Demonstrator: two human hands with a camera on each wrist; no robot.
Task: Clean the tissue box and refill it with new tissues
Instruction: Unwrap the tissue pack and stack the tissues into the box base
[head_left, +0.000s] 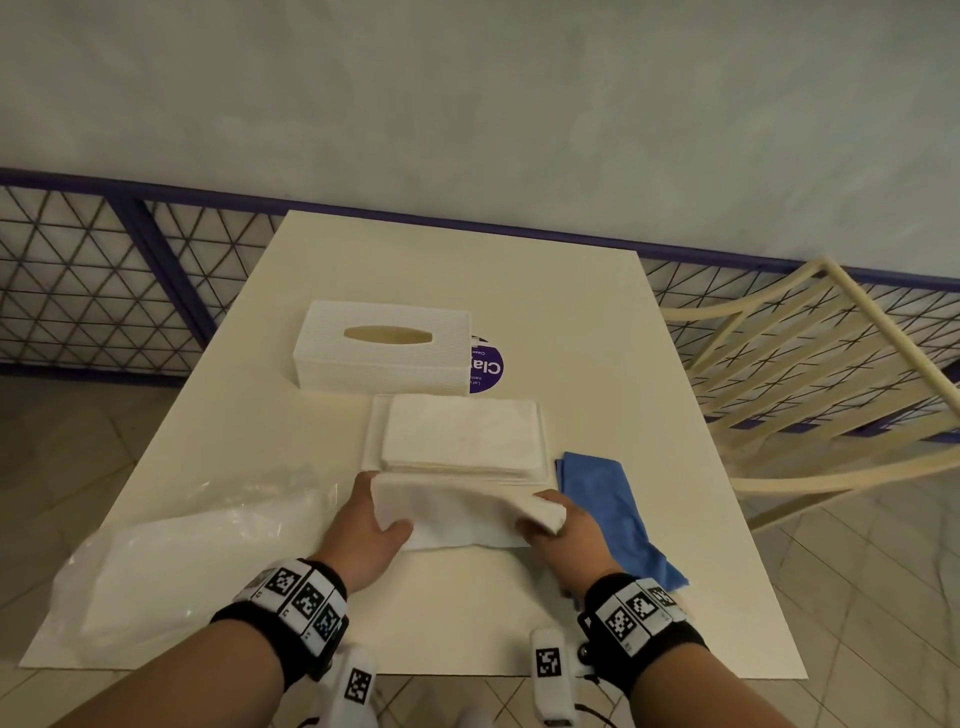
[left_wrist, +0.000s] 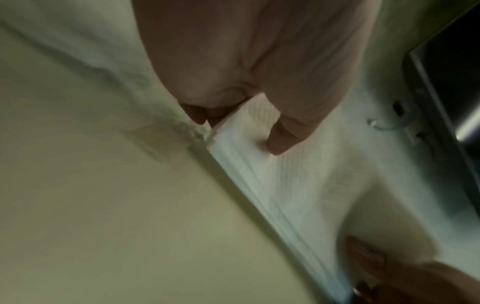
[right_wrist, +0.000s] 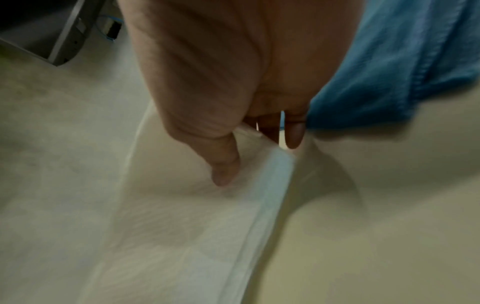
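Your left hand (head_left: 365, 525) and right hand (head_left: 558, 527) each pinch an end of the tissue wad (head_left: 457, 512), near the bench's (head_left: 597, 322) front edge. It looks light, soft and floppy, so grip both ends. The tissue box (head_left: 384, 345) sits toward the back.

We reach both bare forearms forward from the near edge, each wrist wrapped in a black band carrying white square-patterned markers. Our left hand (head_left: 366, 525) pinches the left end of a folded bundle of white tissues (head_left: 452, 514), thumb on top and fingers curled beneath. Our right hand (head_left: 561, 530) grips the right end likewise, thumb pressed on top, fingers tucked under its edge.
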